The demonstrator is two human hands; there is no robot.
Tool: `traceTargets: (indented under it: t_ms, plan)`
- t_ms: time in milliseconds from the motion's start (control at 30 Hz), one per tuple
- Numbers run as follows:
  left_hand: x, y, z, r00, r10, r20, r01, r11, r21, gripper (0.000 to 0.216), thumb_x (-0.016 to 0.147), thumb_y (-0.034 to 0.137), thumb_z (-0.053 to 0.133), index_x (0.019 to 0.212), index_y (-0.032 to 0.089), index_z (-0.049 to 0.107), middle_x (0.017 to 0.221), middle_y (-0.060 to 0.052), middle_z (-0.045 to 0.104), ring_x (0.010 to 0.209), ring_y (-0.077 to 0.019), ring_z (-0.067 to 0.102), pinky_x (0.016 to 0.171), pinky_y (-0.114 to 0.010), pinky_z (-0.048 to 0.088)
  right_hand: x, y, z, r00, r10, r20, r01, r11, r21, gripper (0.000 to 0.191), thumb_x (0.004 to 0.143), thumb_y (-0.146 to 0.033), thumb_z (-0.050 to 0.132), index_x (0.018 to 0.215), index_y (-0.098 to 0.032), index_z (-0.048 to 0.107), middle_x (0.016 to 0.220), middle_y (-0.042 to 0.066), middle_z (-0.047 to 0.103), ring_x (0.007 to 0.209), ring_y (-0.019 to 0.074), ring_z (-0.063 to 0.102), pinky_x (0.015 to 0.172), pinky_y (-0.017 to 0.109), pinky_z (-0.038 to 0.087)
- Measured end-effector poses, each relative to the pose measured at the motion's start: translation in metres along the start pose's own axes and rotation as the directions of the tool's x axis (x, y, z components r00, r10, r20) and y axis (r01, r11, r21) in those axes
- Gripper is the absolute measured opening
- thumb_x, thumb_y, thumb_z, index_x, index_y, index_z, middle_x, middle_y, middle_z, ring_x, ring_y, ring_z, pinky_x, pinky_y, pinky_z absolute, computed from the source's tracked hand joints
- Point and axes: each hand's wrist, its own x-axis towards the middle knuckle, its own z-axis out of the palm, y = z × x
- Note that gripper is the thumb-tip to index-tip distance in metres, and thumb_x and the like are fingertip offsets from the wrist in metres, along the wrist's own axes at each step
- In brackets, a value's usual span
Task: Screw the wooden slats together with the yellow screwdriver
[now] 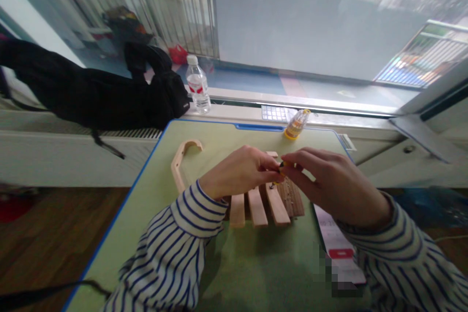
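Note:
My left hand (244,170) and my right hand (321,175) meet over the wooden pieces, fingertips pinched together. Between them is a small yellow-and-black tool (281,165), mostly covered by the fingers; its kind cannot be made out. Just below the fingertips, several pale wooden slats, one of them a slanted slat (278,206), lie side by side on a brown wooden board (295,200) marked with small spots or holes. My left forearm partly hides a curved pale wooden piece (177,163) with holes.
The green table (219,131) has a blue edge. A clear container with a yellow base (295,125) stands at its back. A phone (336,243) lies under my right wrist. Behind, on the sill, are a water bottle (198,85), a black bag (109,97) and a white grid sheet (275,113).

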Motion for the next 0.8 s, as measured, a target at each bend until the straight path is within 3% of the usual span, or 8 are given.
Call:
traceTargets:
  t_ms: [533, 800]
  plan:
    - [0.0, -0.002, 0.001, 1.0, 0.008, 0.021, -0.007, 0.999, -0.039, 0.02, 0.08, 0.025, 0.051, 0.085, 0.017, 0.069, 0.069, 0.001, 0.06, 0.065, -0.0092, 0.051, 0.058, -0.018, 0.034, -0.009, -0.002, 0.027, 0.959, 0.134, -0.249, -0.105, 0.987, 0.123, 0.018, 0.083, -0.032, 0.048, 0.093, -0.019, 0.056, 0.077, 0.002, 0.059, 0.066, 0.0126, 0.054, 0.06, 0.027, 0.042]
    - [0.001, -0.002, 0.002, 1.0, -0.008, -0.01, 0.008, 0.999, -0.034, 0.02, 0.077, 0.03, 0.057, 0.088, 0.017, 0.067, 0.07, 0.001, 0.061, 0.065, -0.0093, 0.052, 0.057, -0.018, 0.034, -0.005, -0.001, 0.024, 0.967, 0.154, -0.205, -0.131, 0.984, 0.122, 0.018, 0.083, -0.033, 0.047, 0.093, -0.02, 0.056, 0.078, 0.001, 0.058, 0.065, 0.0118, 0.054, 0.058, 0.026, 0.042]
